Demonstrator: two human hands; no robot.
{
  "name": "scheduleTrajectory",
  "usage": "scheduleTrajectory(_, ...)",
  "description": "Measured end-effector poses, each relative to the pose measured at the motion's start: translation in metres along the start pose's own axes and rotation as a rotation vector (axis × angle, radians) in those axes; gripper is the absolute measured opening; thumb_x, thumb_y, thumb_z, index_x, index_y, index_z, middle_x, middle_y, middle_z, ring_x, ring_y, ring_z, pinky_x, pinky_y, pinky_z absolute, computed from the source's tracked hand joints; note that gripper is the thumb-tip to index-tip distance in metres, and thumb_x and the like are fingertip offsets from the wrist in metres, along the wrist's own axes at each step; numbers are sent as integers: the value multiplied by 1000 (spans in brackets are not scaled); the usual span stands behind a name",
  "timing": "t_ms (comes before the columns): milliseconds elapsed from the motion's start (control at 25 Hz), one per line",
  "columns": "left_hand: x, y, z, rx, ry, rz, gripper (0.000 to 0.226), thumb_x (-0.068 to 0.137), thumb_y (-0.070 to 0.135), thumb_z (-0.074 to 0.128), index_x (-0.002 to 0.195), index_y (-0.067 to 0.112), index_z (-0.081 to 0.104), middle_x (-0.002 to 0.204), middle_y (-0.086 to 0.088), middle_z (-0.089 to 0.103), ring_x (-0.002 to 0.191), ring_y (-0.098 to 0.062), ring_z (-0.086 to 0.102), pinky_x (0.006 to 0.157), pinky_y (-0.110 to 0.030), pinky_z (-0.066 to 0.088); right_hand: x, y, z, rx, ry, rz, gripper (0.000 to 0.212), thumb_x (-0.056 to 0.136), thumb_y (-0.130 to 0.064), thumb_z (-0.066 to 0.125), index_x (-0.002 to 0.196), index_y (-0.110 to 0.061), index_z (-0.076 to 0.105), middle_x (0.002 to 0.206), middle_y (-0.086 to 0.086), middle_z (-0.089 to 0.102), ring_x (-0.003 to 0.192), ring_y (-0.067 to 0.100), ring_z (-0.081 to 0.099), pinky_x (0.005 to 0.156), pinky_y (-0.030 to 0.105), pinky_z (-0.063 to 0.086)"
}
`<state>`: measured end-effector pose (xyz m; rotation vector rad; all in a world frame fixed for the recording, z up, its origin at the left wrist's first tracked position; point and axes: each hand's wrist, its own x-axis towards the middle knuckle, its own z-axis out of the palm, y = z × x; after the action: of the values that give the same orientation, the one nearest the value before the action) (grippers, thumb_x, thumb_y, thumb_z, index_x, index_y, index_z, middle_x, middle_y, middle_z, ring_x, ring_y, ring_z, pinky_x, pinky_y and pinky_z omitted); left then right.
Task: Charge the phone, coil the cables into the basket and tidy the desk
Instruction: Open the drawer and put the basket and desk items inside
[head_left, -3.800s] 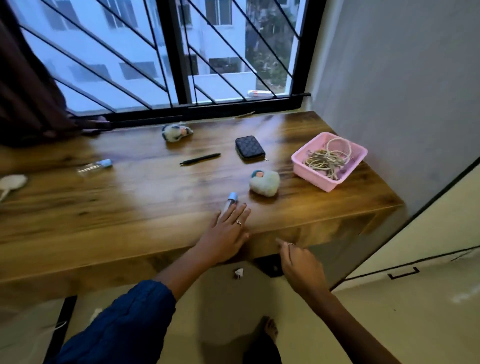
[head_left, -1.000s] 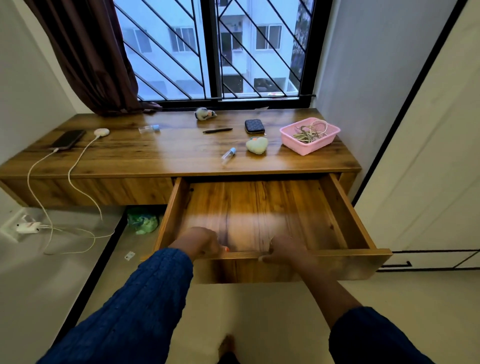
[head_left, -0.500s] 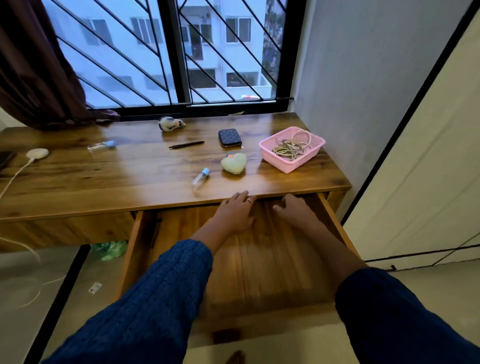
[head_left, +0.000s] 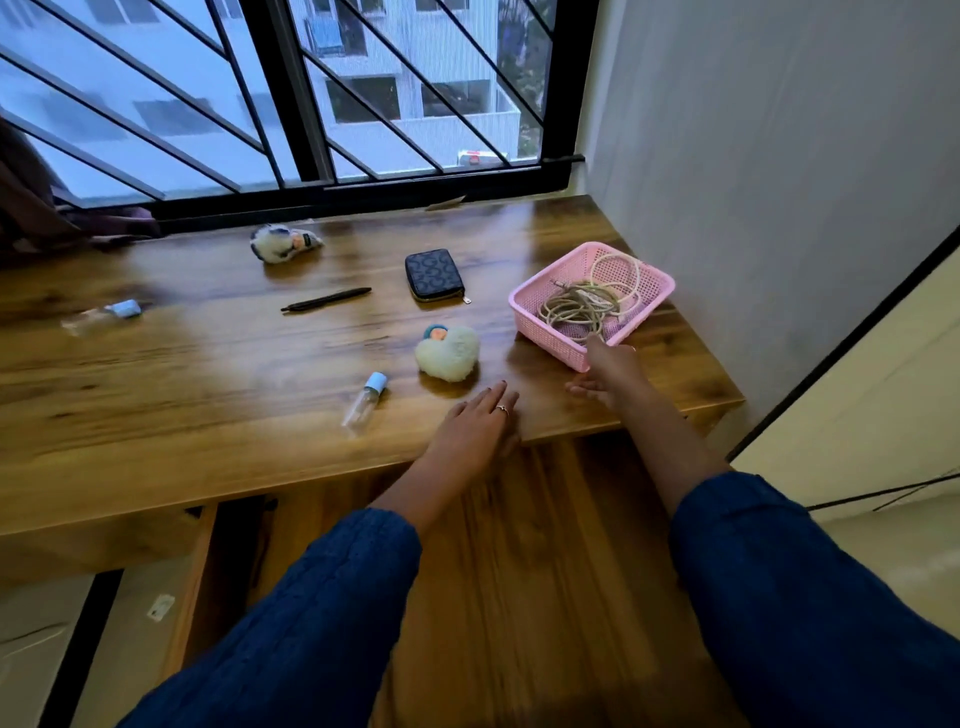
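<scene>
A pink basket with coiled cream cables stands at the desk's right end. My right hand reaches out with straight fingers to the basket's near rim and touches it. My left hand lies flat on the wooden desk near its front edge, just below a cream heart-shaped plush. Under both forearms the desk drawer stands pulled out. The phone is out of view.
On the desk lie a small bottle with a blue cap, a black pen, a dark patterned wallet, a white plush toy and another small bottle. A wall borders the right, a barred window the back.
After the drawer was pulled open, both hands rose from inside it onto the desk top. My right hand went forward to the basket; my left settled near the plush.
</scene>
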<state>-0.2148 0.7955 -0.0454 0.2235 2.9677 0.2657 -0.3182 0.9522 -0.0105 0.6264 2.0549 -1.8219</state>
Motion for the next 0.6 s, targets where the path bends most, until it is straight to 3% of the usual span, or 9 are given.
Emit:
scheduleTrajectory(80,5,-4,7,16,-41,-6,59,99,39,34,151,19,13,160,-3,7,147,-19,11,118,-38,17,12,-3,6,48,17,13,39,98,-22,41,131,-1,39,82,16,52,60,25,57,44,27,52)
scheduleTrajectory(240,2,-6,10,15,-50,-5,59,100,41,31,151,20,12,160,-2,5,147,-18,8,119,-38,15,20,4,3,142,32,-27,36,94,-12,44,130,-4,47,118,12,56,69,21,60,43,26,55)
scheduleTrajectory(440,-33,9,12,-4,-81,-48,60,100,41,31,152,21,8,161,1,3,148,-18,4,120,-41,13,-25,40,-30,168,43,-93,37,91,-25,58,122,-6,52,117,8,60,93,24,65,53,30,59)
scheduleTrajectory(600,-85,26,15,-3,-79,-112,61,99,41,33,151,22,9,160,2,3,147,-17,4,120,-42,14,-81,80,-59,13,22,-152,37,92,-30,57,123,-10,55,112,7,63,91,25,67,63,35,61)
